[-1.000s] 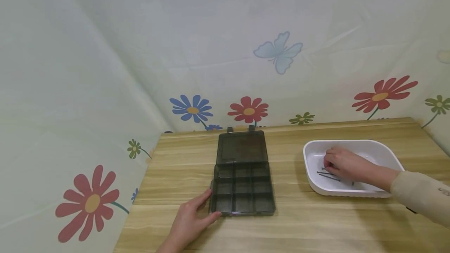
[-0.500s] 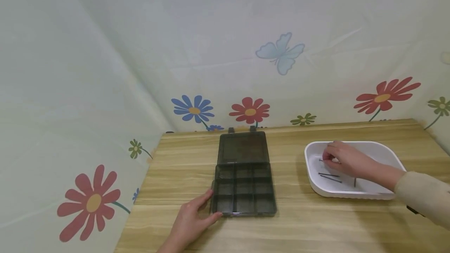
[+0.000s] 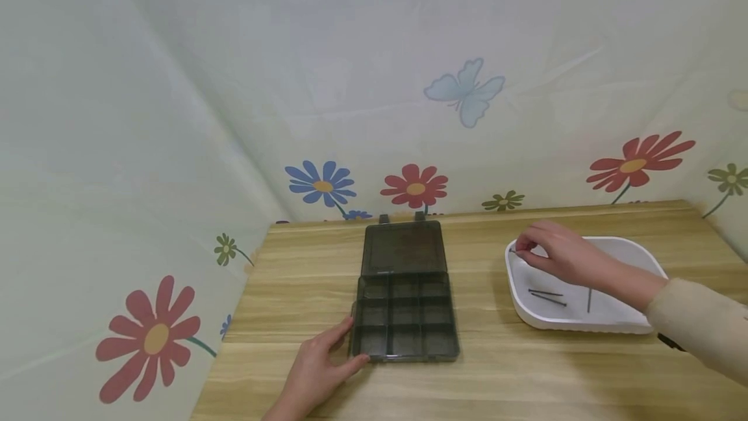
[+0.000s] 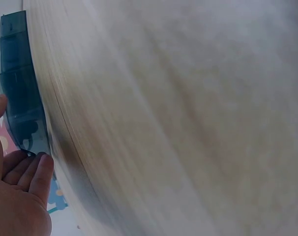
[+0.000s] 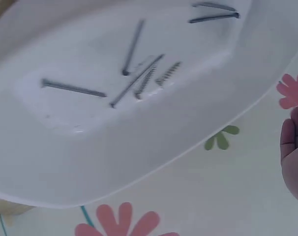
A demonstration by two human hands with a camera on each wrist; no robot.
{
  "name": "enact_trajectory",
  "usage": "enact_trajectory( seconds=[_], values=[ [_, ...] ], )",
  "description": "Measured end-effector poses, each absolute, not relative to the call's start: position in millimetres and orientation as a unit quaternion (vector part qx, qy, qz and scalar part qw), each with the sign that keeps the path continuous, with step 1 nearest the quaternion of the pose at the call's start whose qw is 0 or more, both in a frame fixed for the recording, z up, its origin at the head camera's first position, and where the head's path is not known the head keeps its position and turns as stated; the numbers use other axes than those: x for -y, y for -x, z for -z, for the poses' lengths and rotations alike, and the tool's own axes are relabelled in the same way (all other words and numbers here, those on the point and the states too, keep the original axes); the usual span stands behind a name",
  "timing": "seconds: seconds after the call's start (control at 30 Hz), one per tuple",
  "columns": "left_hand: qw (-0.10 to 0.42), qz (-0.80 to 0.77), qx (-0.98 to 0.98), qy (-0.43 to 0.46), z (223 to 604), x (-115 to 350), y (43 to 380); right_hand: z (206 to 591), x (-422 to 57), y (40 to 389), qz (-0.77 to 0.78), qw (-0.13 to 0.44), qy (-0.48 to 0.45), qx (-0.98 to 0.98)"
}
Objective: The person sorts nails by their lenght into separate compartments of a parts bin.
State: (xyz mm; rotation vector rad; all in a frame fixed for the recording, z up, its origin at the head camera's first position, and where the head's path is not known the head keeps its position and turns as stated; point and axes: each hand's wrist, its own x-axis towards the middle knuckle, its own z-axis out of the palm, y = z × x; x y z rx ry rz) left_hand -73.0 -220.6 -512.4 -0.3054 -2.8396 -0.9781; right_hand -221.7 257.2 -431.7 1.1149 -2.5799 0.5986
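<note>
Right grip [image 3: 555, 253] shifted leftward over tray [image 3: 575, 325], pinching fastener [image 3: 512, 251], left grip [image 3: 315, 364] spread against box [image 3: 404, 249]

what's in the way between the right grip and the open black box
Only the left rim of the tray, close by the right grip; past it, nothing visible stands on the table before the box. The lid is folded back, and the left grip is at the box's near left corner.
</note>
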Motion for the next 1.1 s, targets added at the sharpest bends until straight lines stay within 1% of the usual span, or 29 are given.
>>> enact_trajectory(
  seconds=[0.17, 0.4, 0.6, 0.83, 1.1],
  values=[
    [0.064, 0.326, 0.938, 0.103, 512.4, 220.1, 72.3, 420.3, -231.8, 223.3, -0.211, 0.135, -0.400, 0.882],
    [0.059, 0.327, 0.938, 0.100, 511.8, 220.3, 72.8, 413.7, -190.0, 229.0, -0.225, 0.114, -0.426, 0.869],
    [0.065, 0.324, 0.938, 0.101, 512.1, 220.3, 72.5, 418.8, -151.0, 233.4, -0.222, 0.132, -0.474, 0.842],
    [0.061, 0.323, 0.939, 0.098, 512.2, 219.9, 73.7, 421.5, -111.1, 235.6, -0.218, 0.106, -0.494, 0.835],
    [0.071, 0.324, 0.938, 0.103, 513.6, 220.4, 73.3, 433.1, -70.4, 241.7, -0.208, 0.076, -0.509, 0.832]
  ],
)
